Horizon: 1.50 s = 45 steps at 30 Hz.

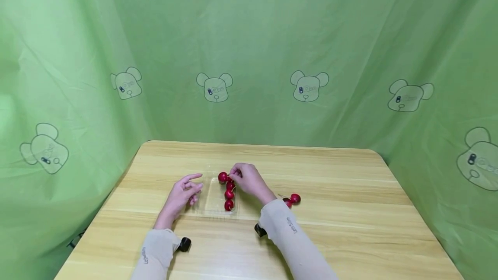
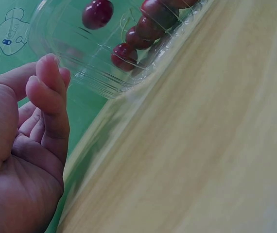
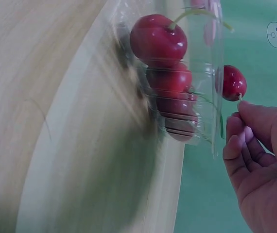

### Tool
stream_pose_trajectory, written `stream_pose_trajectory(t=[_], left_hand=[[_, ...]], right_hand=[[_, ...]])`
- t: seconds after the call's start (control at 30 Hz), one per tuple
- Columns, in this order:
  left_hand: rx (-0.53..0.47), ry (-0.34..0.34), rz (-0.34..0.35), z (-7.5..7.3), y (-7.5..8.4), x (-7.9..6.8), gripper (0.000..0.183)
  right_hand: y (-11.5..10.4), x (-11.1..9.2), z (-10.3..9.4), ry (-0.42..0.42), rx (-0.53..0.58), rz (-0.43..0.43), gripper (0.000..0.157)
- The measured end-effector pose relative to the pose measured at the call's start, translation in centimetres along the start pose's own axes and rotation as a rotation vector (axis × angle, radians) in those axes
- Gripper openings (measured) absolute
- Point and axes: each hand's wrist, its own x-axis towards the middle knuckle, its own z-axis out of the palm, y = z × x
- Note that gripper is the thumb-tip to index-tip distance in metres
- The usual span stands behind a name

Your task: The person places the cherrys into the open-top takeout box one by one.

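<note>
A clear plastic box [image 1: 213,195] stands on the table, with several red cherries [image 1: 229,194] lined up along its right side. My right hand [image 1: 249,181] is at the box's far right corner and pinches the stem of one cherry [image 3: 234,82] between thumb and forefinger. That held cherry [image 1: 223,177] hangs over the far part of the box, left of the row. To the left of the box, my left hand [image 1: 182,194] has its fingers loosely bent and holds nothing. In the left wrist view its fingertips are close to the box wall [image 2: 92,80].
Two more cherries [image 1: 295,198] lie on the wooden table [image 1: 350,228], right of the right forearm. Black wrist cameras [image 1: 184,244] stick out at both cuffs. A green curtain [image 1: 260,120] with bear faces surrounds the table's back and sides.
</note>
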Motion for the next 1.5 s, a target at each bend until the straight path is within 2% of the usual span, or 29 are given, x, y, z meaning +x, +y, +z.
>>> stream_pose_trajectory(t=[0.53,0.87,1.5], left_hand=[[0.029,0.000,-0.012,0.1,0.2,-0.1,0.057],[0.025,0.001,0.000,0.0,0.2,0.0,0.055],[0.014,-0.003,-0.018,0.0,0.2,0.0,0.056]], right_hand=[[0.3,0.8,1.1,0.020,-0.065,-0.023,0.009],[0.0,0.8,1.2,0.026,-0.074,-0.037,0.007],[0.0,0.5,1.7,0.020,-0.131,-0.093,0.005]])
